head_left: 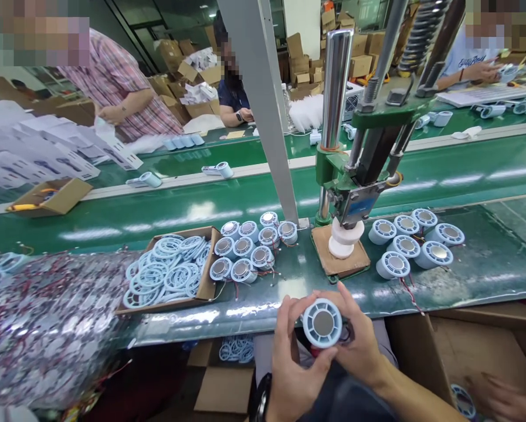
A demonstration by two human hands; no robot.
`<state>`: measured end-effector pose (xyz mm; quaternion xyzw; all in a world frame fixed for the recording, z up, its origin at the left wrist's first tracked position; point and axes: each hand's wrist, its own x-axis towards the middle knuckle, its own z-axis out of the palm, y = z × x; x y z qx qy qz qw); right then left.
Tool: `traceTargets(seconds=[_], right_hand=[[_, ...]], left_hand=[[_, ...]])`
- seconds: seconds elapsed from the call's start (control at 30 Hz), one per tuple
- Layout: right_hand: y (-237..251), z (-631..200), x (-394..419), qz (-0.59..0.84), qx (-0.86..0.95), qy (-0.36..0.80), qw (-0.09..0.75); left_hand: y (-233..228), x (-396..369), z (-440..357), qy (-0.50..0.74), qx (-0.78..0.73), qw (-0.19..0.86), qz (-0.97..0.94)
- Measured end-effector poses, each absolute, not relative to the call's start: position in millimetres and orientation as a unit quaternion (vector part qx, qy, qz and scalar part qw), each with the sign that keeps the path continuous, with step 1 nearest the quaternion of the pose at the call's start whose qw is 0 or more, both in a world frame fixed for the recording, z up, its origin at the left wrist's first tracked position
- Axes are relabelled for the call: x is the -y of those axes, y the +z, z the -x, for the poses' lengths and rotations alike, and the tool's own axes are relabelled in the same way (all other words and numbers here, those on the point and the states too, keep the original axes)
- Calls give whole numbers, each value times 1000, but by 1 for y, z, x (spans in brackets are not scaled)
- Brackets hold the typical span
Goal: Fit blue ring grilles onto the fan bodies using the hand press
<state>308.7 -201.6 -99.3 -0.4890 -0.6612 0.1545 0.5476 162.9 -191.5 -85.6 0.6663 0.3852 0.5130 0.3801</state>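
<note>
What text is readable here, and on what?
None fully readable.
Print on a co-worker's light shirt: blurred, cannot be made out.
White cartons stacked at far left: dark marks, too small to read.
Blue plate on the press: no legible text.
Fan part held in the left hand and right hand: no markings seen.

The green table [465,176] carries a cardboard box [203,287] of rings, two clusters of round fan parts [245,249], and a press [346,193].
</note>
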Motion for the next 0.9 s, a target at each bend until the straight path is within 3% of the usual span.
traceTargets(seconds=[0.2,0.53,0.9], right_hand=[[-71,-305,208,468,649,169,575],[-71,-300,208,455,623,205,603],[-70,-300,206,478,645,167,572]], left_hand=[[-65,198,-159,509,-357,373,-689],[-66,200,-152,431,-397,404,-703],[-49,191,-156,437,-401,342,-729]])
